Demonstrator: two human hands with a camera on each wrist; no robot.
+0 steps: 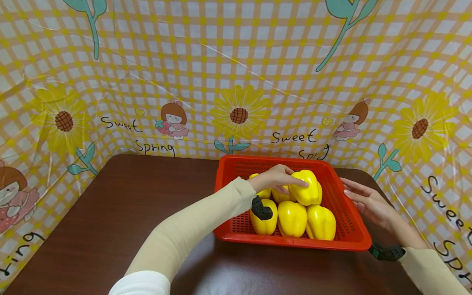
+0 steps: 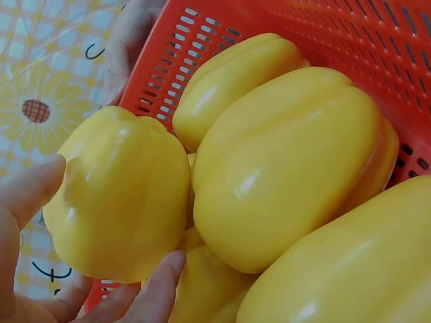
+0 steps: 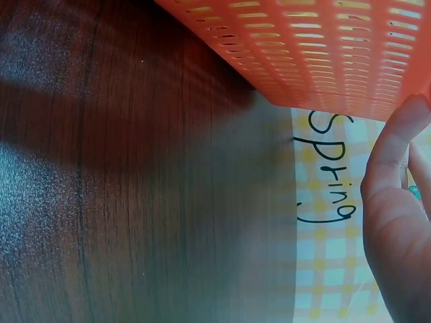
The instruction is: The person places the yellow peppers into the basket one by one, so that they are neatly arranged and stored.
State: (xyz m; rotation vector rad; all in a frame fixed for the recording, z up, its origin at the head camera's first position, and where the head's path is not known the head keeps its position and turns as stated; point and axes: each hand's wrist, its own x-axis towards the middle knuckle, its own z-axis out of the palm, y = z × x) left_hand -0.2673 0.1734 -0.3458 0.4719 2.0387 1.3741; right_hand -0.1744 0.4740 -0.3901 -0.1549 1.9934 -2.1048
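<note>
My left hand (image 1: pixel 277 177) reaches over the red plastic basket (image 1: pixel 291 242) and holds a yellow bell pepper (image 1: pixel 305 196) between thumb and fingers. In the left wrist view, the thumb lies on one side of this pepper and the fingertips (image 2: pixel 172 266) curl under the other. Several more yellow bell peppers (image 1: pixel 292 218) lie in the basket below and around it, some partly hidden by the left hand and wrist. At the basket's right side is my right hand (image 1: pixel 374 207), fingers extended, its thumb against the outer wall in the right wrist view.
The basket stands on a dark brown wooden table (image 1: pixel 155 192), toward its right side. A checked cloth with sunflowers (image 1: pixel 239 116) hangs behind and at both sides. Black straps (image 1: pixel 386 252) sit at the wrists.
</note>
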